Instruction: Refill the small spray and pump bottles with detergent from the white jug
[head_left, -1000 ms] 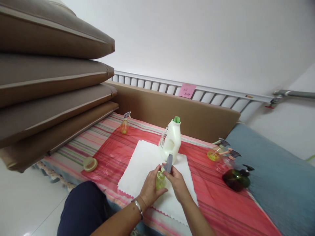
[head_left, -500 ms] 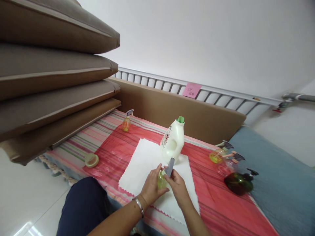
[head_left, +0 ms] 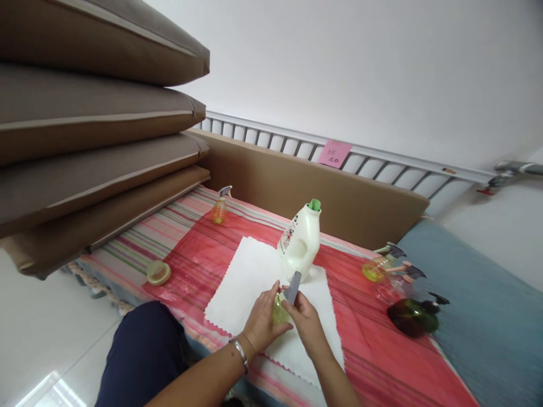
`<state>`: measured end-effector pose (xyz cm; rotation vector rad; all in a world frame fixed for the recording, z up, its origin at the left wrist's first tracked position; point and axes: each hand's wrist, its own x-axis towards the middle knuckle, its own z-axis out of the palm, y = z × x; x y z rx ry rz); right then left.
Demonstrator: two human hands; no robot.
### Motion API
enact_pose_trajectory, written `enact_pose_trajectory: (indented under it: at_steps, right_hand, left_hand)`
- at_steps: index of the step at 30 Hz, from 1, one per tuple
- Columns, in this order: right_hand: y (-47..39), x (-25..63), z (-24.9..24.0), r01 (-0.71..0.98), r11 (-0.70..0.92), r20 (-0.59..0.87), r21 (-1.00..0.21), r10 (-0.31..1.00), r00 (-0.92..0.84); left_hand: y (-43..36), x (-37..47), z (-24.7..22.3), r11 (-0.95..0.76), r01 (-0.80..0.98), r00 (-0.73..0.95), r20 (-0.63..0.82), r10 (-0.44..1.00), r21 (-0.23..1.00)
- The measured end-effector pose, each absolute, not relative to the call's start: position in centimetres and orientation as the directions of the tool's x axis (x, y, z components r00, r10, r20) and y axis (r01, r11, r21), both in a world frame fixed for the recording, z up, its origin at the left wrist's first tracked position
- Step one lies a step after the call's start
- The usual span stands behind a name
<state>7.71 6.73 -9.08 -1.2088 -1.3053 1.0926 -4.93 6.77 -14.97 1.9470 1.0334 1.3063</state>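
A small yellow-green spray bottle (head_left: 279, 312) with a grey spray head is held upright over a white cloth (head_left: 235, 288). My left hand (head_left: 263, 320), with a silver bangle at the wrist, wraps round the bottle's body. At the bottle's neck, the fingers of my right hand (head_left: 306, 322) are closed on the grey spray head (head_left: 292, 287). Just beyond my hands stands a large pale green jug (head_left: 300, 240) with a printed label, its green top uncapped or fitted with a spout; which one I cannot tell.
An orange spray bottle (head_left: 219, 210) stands at the back left. A round pale lid (head_left: 158, 272) lies on the left. Yellow, pink and dark green bottles (head_left: 412, 317) lie on the right. Brown cushions (head_left: 102, 127) are stacked at left.
The view has shifted slightly. My hands stay on the spray bottle in nearly the same pose, with no other visible movement.
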Motion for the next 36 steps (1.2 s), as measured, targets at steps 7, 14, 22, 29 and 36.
enact_pose_trajectory:
  at_steps: [7, 14, 22, 29, 36]
  right_hand:
    - [6.5, 7.7, -9.1, 0.158, 0.122, 0.121, -0.980, 0.993, -0.016]
    - [6.5, 7.5, -8.7, 0.248, 0.132, 0.135, -0.960, 0.991, -0.004]
    - [7.2, 7.1, -9.3, 0.298, 0.129, 0.158, -0.946, 0.985, 0.074]
    - [6.1, 6.9, -10.0, 0.191, 0.136, 0.144, -0.972, 0.989, 0.027]
    - [6.3, 6.5, -10.5, 0.199, 0.163, 0.181, -0.966, 0.981, 0.075]
  left_hand:
    - [6.9, -4.9, -15.3, -0.576, 0.294, 0.230, 0.529, 0.817, 0.763]
    - [6.8, -5.0, -15.3, -0.618, 0.280, 0.233, 0.572, 0.786, 0.735]
    - [7.1, -5.2, -15.1, -0.608, 0.237, 0.221, 0.568, 0.793, 0.757]
    - [6.9, -5.2, -14.3, -0.575, 0.225, 0.227, 0.531, 0.816, 0.787]
    - [7.1, -5.2, -14.5, -0.559, 0.248, 0.221, 0.515, 0.828, 0.792]
